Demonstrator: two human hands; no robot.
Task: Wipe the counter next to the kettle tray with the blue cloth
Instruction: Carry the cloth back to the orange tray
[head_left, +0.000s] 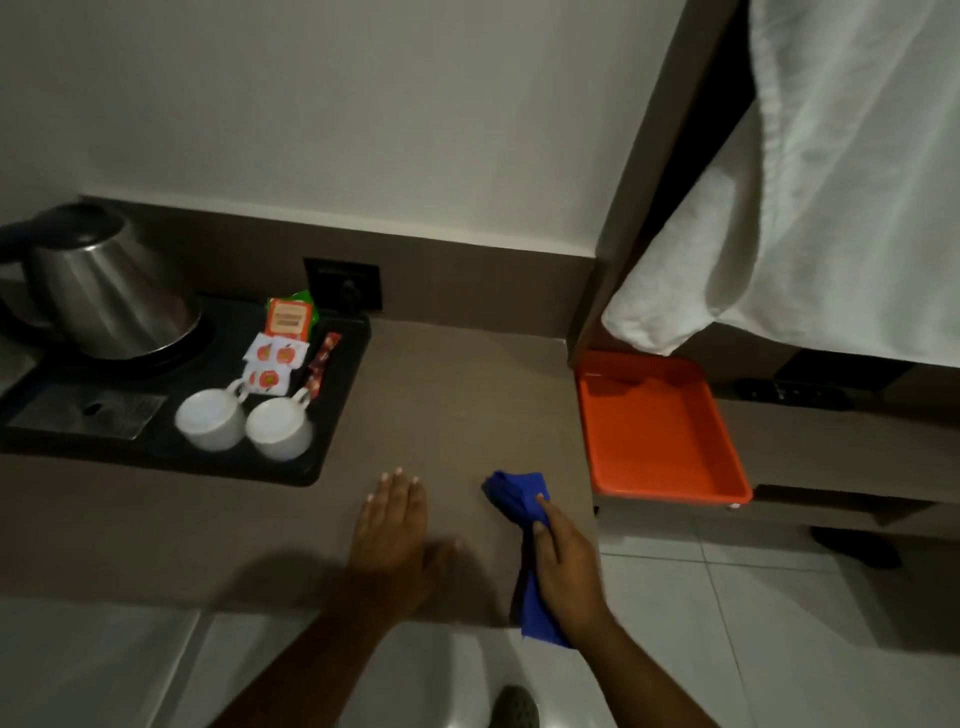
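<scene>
Blue cloth on the desk
Right hand grip pinches it; left hand lies spread flat just beside.

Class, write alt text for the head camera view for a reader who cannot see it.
A person's right hand presses a bunched blue cloth onto a brown counter, left hand flat beside it. A black kettle tray with kettle and two white cups sits left, an orange tray right.

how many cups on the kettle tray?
2. Both upside down at the front of the tray: one cup left, the other cup just right of it. None seem hidden.
</scene>
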